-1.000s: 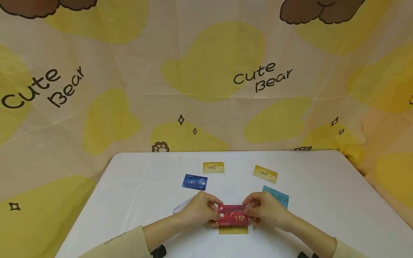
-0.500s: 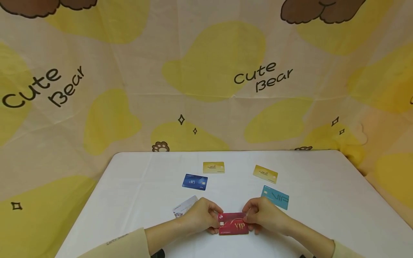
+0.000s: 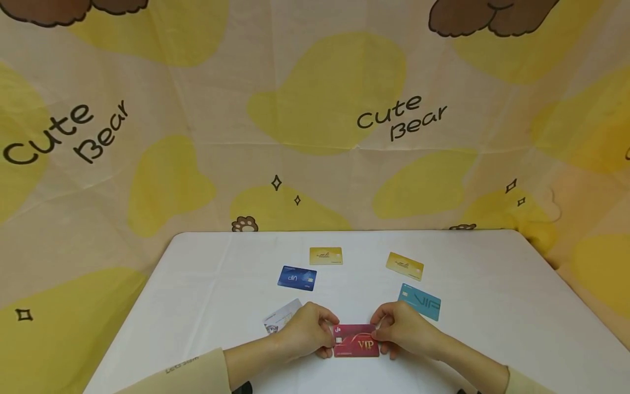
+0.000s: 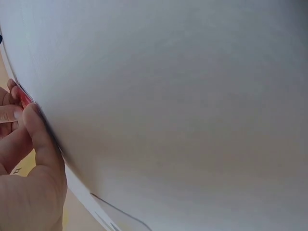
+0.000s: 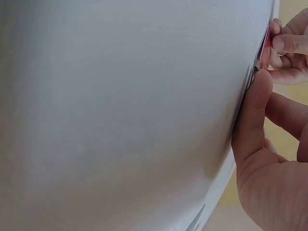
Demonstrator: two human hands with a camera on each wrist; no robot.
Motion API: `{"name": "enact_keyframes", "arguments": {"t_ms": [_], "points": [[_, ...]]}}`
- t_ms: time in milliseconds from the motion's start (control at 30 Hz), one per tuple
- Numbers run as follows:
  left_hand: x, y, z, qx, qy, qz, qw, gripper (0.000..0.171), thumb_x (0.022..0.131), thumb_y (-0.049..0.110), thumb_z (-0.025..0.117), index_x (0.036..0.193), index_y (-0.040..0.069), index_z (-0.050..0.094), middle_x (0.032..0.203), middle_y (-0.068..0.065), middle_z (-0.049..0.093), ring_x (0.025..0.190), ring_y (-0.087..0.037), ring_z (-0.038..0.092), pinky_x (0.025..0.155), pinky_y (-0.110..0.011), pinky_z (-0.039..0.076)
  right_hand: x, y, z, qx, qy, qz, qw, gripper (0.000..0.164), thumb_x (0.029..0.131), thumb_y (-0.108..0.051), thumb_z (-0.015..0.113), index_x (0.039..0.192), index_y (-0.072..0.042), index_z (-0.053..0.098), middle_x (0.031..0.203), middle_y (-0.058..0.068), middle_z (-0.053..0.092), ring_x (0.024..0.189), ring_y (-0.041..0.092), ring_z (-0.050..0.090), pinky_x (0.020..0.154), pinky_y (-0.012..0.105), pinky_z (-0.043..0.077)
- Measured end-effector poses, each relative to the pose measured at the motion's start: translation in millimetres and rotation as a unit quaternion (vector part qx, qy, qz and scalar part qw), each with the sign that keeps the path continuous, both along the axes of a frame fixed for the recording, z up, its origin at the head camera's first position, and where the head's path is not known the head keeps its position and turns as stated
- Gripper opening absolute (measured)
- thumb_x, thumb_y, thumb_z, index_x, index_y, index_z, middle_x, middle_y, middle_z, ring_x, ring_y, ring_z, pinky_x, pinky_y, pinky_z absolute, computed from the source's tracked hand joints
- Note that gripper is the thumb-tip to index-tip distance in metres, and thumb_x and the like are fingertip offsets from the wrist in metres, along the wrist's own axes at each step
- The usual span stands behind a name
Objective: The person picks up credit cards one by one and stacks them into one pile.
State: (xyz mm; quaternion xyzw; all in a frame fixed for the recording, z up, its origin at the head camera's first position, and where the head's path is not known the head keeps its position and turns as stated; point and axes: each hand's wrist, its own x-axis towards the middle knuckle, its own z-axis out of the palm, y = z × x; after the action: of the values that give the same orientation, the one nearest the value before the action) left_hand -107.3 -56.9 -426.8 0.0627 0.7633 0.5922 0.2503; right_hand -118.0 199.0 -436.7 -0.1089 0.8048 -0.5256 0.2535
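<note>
A red VIP card (image 3: pixel 356 346) lies level at the near middle of the table in the head view. My left hand (image 3: pixel 306 331) pinches its left edge between thumb and fingers. At the right edge, my right hand (image 3: pixel 409 331) pinches it the same way, thumb on top. Both wrist views show a thin strip of red, the card (image 4: pixel 25 97) seen nearly edge-on close to the white surface. Whatever lies under the card is hidden. Beside my left hand is a white card (image 3: pixel 281 316), partly covered by it. A teal card (image 3: pixel 420 302) lies just beyond my right hand.
Farther back on the white table (image 3: pixel 221 306) lie a blue card (image 3: pixel 297 278), a gold card (image 3: pixel 326 256) and a second gold card (image 3: pixel 404 266), tilted. A printed yellow cloth (image 3: pixel 315 109) hangs behind the table's far edge.
Both hands have brought the red card toward the near edge, over a gold card that showed beneath it and is now hidden. In the last half second hardly anything moves.
</note>
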Motion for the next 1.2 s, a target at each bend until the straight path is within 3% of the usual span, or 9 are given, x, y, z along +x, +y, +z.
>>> {"name": "enact_keyframes", "arguments": {"t_ms": [1200], "points": [[-1.0,3.6,-2.8,-0.019,0.011,0.005,0.9997,0.026,0.080,-0.018,0.069,0.104,-0.008,0.070,0.067,-0.013,0.061,0.047,-0.013,0.059,0.047,-0.023,0.054,0.7,-6.2,1.5,0.023,0.014,0.000,1.000,0.010,0.094,-0.006,0.076,0.096,0.000,0.068,0.066,0.009,0.065,0.051,0.015,0.062,0.051,0.031,0.057]]}}
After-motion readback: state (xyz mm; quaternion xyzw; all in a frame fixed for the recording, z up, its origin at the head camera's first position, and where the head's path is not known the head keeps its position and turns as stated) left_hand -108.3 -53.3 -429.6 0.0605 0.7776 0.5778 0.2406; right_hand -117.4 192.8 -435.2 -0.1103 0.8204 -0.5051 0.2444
